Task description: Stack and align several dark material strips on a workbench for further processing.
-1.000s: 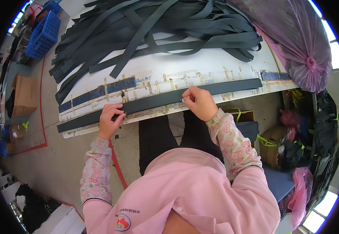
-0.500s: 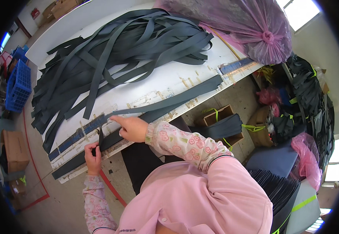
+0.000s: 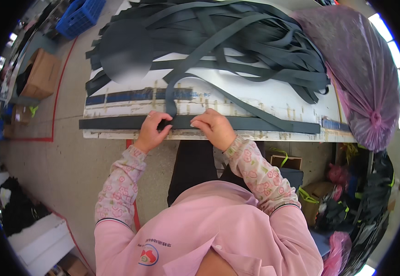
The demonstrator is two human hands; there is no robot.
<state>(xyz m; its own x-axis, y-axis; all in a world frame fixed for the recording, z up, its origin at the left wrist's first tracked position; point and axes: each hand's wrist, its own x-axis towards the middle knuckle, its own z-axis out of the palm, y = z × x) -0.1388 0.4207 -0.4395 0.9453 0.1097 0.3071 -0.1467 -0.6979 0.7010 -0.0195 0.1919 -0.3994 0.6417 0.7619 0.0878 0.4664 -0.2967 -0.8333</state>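
A long dark grey-green webbing strap (image 3: 250, 123) lies flat along the near edge of the white table (image 3: 133, 91). A second strap (image 3: 229, 96) rests partly on it, arches up to the left and curls down to my left hand (image 3: 152, 132). That hand's thumb and forefinger are closed around the curled end. Just to the right, my right hand (image 3: 216, 129) has its thumb and fingertips pressed together at the flat strap. Whether anything is pinched in the right fingertips is hidden.
Behind my hands lies a big heap of similar straps (image 3: 255, 34). A tied purple plastic bag (image 3: 360, 69) bulges at the table's right end. A blue crate (image 3: 79, 18) and a cardboard box (image 3: 40, 73) stand at the left. An open box (image 3: 286, 162) sits below the table.
My view has turned, so the table now runs level. My right hand is no longer pointing along the strap; its fingertips are together. The strap now arches up and curls down at my left hand.
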